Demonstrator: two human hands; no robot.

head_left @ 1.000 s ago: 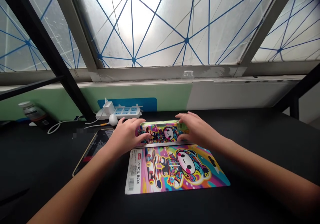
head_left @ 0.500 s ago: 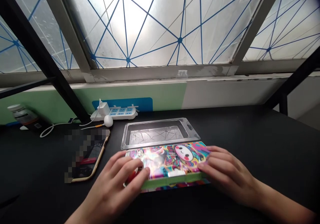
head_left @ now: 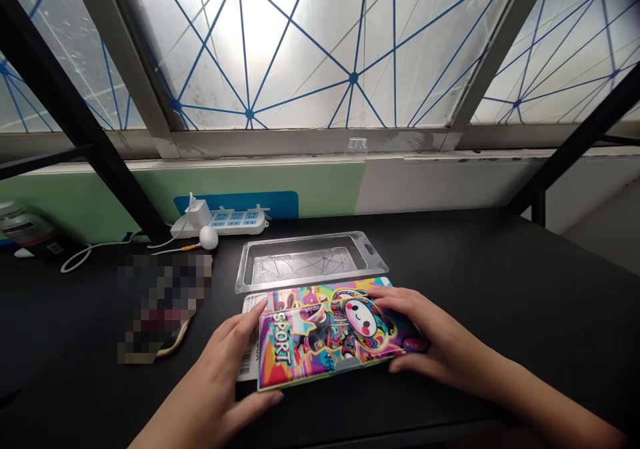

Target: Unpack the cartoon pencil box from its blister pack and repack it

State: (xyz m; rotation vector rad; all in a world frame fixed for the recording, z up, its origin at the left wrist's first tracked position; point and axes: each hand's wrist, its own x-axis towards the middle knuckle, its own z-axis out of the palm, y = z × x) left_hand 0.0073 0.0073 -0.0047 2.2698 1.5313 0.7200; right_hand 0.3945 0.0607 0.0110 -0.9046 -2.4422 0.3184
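Observation:
A colourful pencil box [head_left: 330, 332] with a panda figure and the word SPORT lies on its printed card insert [head_left: 249, 352] on the black table [head_left: 525, 289]. My left hand [head_left: 220, 375] grips the box's left end, thumb along the near edge. My right hand [head_left: 430, 339] holds its right end, fingers curled over the top. Just behind lies the empty clear plastic blister tray [head_left: 307, 262].
A phone, blurred out [head_left: 160, 302], lies to the left. A white power strip [head_left: 225, 221] with a plugged charger and a white cable [head_left: 95, 252] sits at the back against the green wall strip. A jar [head_left: 23, 225] stands far left. Black frame bars cross the window.
Both hands lifted the pencil box out of the clear tray, brought it toward me and laid it flat, face up, over the card insert. The view has shifted right a little.

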